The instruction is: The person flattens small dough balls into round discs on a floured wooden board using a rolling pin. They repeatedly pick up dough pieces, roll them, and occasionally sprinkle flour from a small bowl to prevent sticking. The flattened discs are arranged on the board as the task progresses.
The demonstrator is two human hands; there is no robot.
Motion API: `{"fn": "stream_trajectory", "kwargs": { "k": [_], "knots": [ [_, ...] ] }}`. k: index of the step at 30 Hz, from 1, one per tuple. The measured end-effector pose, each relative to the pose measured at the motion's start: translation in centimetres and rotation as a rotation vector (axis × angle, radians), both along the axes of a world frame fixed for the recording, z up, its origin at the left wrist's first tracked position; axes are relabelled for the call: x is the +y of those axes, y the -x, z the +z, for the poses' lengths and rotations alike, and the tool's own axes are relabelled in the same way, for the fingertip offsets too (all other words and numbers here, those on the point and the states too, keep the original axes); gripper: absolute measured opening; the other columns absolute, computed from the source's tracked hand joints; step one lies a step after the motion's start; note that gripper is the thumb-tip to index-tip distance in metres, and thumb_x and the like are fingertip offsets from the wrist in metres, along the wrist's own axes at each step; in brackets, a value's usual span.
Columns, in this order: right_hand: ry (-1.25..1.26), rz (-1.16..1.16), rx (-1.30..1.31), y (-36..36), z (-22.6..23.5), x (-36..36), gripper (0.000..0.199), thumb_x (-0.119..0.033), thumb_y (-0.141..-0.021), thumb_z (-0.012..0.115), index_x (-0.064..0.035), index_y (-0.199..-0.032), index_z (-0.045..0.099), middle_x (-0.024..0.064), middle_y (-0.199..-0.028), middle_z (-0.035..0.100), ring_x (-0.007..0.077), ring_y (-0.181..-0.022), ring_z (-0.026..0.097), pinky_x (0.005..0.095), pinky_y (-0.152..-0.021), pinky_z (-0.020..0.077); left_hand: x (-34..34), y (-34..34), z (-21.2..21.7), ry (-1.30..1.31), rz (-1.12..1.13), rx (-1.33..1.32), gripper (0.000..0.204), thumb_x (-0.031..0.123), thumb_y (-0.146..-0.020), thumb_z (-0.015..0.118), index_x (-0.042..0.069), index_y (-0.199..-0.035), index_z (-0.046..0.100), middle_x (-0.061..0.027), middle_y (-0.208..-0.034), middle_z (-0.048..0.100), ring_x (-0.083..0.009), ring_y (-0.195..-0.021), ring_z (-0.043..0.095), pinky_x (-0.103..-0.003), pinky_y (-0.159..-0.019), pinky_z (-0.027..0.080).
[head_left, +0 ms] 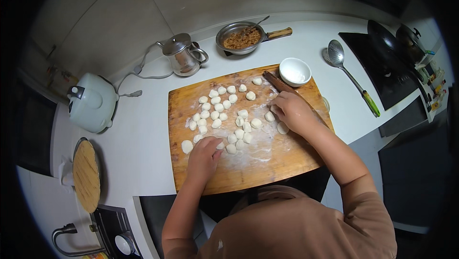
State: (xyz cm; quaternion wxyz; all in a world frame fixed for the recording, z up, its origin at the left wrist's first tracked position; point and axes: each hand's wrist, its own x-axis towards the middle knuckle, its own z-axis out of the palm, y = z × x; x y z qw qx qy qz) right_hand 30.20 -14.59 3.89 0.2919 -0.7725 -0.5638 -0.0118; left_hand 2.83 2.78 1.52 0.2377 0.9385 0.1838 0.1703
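Several small white dough pieces (226, 104) lie in loose clusters on a floured wooden board (282, 161). At the board's lower left, my left hand (202, 157) curls its fingers around a dough piece (220, 145) at the thumb side. A flattened dough round (187, 146) rests left of it. My right hand (294, 112) is bent down over the board's right part, its fingertips together; what they hold, if anything, is hidden. Close by are a dough piece (269, 116) and a flatter dough round (283, 127). A brown rolling pin (279, 83) runs partly beneath my right hand.
A white bowl (295, 72) stands at the board's far right corner. Behind are a pan of brown filling (241, 39) with a spoon, and a metal kettle (183, 56). A slotted ladle (351, 75) lies right, beside a black stove (370, 70). Leftward stands a pale green appliance (93, 102).
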Motion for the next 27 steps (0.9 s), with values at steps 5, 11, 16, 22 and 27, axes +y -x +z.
{"fn": "stream_trajectory", "kwargs": {
  "k": [5, 11, 16, 22, 27],
  "knots": [
    [0.1, 0.407, 0.22, 3.7, 1.2, -2.4, 0.016, -0.005, -0.082, 0.068, -0.0032, -0.098, 0.065, 0.0148, -0.094, 0.063, 0.0371, -0.095, 0.062, 0.0442, -0.083, 0.0521, -0.8, 0.8, 1.2, 0.244, 0.074, 0.121, 0.048, 0.001, -0.076, 0.076, 0.008, -0.123, 0.065, -0.013, -0.113, 0.066, -0.0309, -0.1, 0.064, -0.037, -0.086, 0.052],
    [0.119, 0.332, 0.278, 5.0, -1.0, -4.0, 0.034, -0.003, -0.075, 0.077, -0.0059, -0.107, 0.067, 0.013, -0.105, 0.066, 0.0346, -0.101, 0.062, 0.0421, -0.089, 0.0511, -1.6, 1.2, 0.6, 0.185, 0.053, 0.035, 0.052, 0.002, -0.077, 0.075, 0.008, -0.128, 0.063, -0.0135, -0.115, 0.066, -0.0316, -0.103, 0.063, -0.038, -0.087, 0.052],
    [0.132, 0.308, 0.327, 5.4, -2.0, -4.1, 0.042, -0.004, -0.071, 0.081, -0.0044, -0.111, 0.066, 0.014, -0.109, 0.065, 0.0358, -0.103, 0.062, 0.0423, -0.09, 0.0508, -2.1, 1.4, -0.5, 0.144, 0.06, 0.036, 0.058, 0.006, -0.078, 0.076, 0.009, -0.133, 0.059, -0.0135, -0.117, 0.066, -0.0327, -0.105, 0.063, -0.039, -0.088, 0.052],
    [0.151, 0.169, 0.389, 6.5, -0.5, -4.2, 0.041, -0.007, -0.077, 0.077, -0.0039, -0.115, 0.064, 0.0158, -0.107, 0.064, 0.0362, -0.1, 0.061, 0.0431, -0.09, 0.0502, -3.0, 1.8, -0.1, 0.199, 0.096, -0.017, 0.065, 0.002, -0.08, 0.074, 0.009, -0.14, 0.052, -0.0142, -0.117, 0.067, -0.0341, -0.107, 0.063, -0.042, -0.089, 0.052],
    [0.141, 0.225, 0.33, 6.5, -1.8, -4.3, 0.044, -0.01, -0.076, 0.077, -0.0036, -0.118, 0.063, 0.0158, -0.106, 0.064, 0.0364, -0.102, 0.06, 0.043, -0.091, 0.0499, -2.7, 2.1, 0.1, 0.331, 0.12, 0.089, 0.07, 0.003, -0.08, 0.075, 0.008, -0.144, 0.048, -0.0142, -0.119, 0.066, -0.0324, -0.11, 0.062, -0.041, -0.093, 0.05]
  ]
}}
